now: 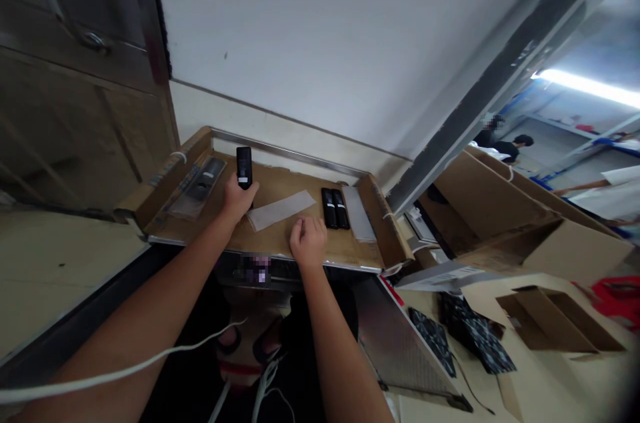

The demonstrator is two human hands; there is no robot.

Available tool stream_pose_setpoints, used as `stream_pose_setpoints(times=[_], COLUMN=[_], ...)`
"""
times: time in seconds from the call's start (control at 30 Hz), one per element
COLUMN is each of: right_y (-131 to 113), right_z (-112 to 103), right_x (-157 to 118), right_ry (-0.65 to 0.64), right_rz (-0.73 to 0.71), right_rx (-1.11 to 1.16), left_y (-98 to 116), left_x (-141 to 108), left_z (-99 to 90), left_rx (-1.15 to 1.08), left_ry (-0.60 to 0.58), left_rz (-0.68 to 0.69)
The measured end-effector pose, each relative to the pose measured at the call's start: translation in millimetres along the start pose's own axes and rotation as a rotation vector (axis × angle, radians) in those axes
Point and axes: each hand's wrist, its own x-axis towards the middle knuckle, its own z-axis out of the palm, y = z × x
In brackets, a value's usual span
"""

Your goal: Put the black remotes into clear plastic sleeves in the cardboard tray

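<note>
A black oblong device (244,166) with a small white label stands up out of my left hand (240,197), its fingers wrapped round the lower end. My right hand (309,241) rests near the front edge of the cardboard-lined tray, fingers curled in; whatever may be inside them is hidden. Between the hands lies a flat whitish sleeve (281,209). Two similar black devices (335,208) lie side by side just right of my right hand. Beside them is a stack of whitish sleeves (359,213). At the far left, a dark device in a clear bag (207,176) lies on the tray.
Raised cardboard walls (387,226) bound the tray (305,177). A white wall stands behind it, a metal door (75,43) to the left. Large open cartons (500,203) and dark patterned bags (475,333) are at right. A white cable (150,363) crosses my left forearm. People work in the background.
</note>
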Motion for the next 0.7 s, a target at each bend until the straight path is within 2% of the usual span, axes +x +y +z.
stream_pose_setpoints(times=[0.47, 0.7], right_y=[0.0, 2.7], right_z=[-1.3, -0.5], right_x=[0.1, -1.9], right_ry=[0.001, -0.031], right_rz=[0.044, 0.105], right_rx=[0.052, 0.143], left_y=[5.8, 8.3], left_x=[-4.8, -10.2], left_z=[-2.4, -2.7], left_rx=[0.001, -0.045], left_ry=[-0.028, -0.136], left_rz=[0.033, 0.084])
